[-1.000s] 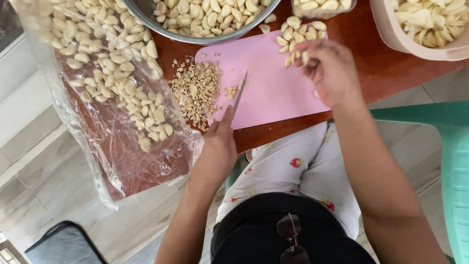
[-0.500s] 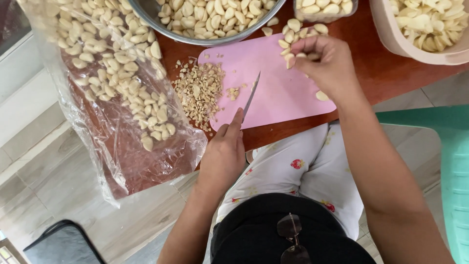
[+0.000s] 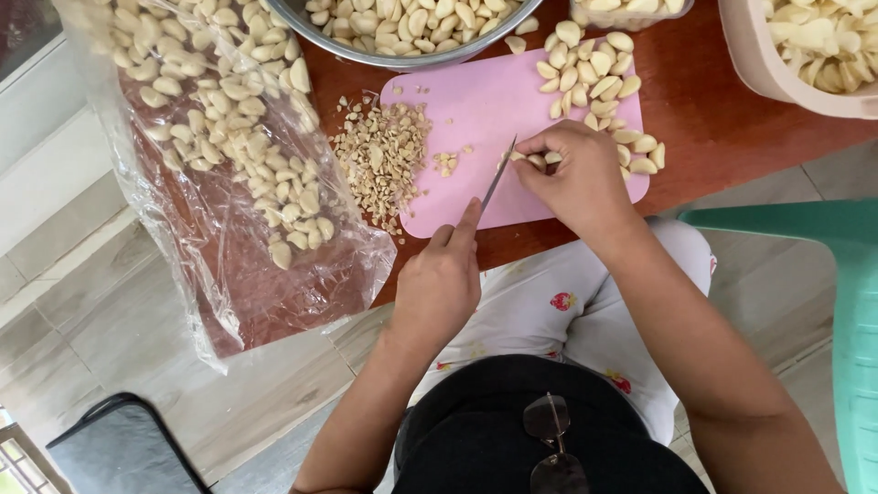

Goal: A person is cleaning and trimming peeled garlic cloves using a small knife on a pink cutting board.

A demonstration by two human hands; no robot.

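Garlic clove (image 3: pixel 529 159) being cut sits mid-frame on the pink cutting board (image 3: pixel 476 101), pinned under fingertips of the right hand (image 3: pixel 576 178), which is curled down on it. Left hand (image 3: pixel 439 288) clenched around the knife (image 3: pixel 497 181) handle, index finger laid along the spine, blade tip at the clove. A few fresh bits (image 3: pixel 446 163) lie just left of the blade.

Progress, judged from the layout: a good mound of chopped garlic (image 3: pixel 384 155) is piled at the board's left edge, spilling onto the tabletop (image 3: pixel 713 119), so a fair part looks done. Still to chop: cluster of whole peeled cloves (image 3: pixel 594 78) at the board's upper right, near the right hand. Far more whole garlic than chopped in view, so early-to-middle stage at best.

Containers:
- Metal bowl (image 3: pixel 430 59), top centre, cut off by frame edge, full of whole peeled cloves.
- Small clear tub (image 3: pixel 631 14), top, right of bowl, cloves inside, mostly out of frame.
- Beige plastic basin (image 3: pixel 759 64), upper right corner, holds peeled garlic, looks like bigger or split pieces; hard to tell.
- Clear plastic bag (image 3: pixel 229 229), left side of frame, lying open over the tabletop edge, many whole cloves spread inside.

Green plastic chair (image 3: pixel 823 274) at right edge; dark bag (image 3: pixel 119 453) on floor lower left.
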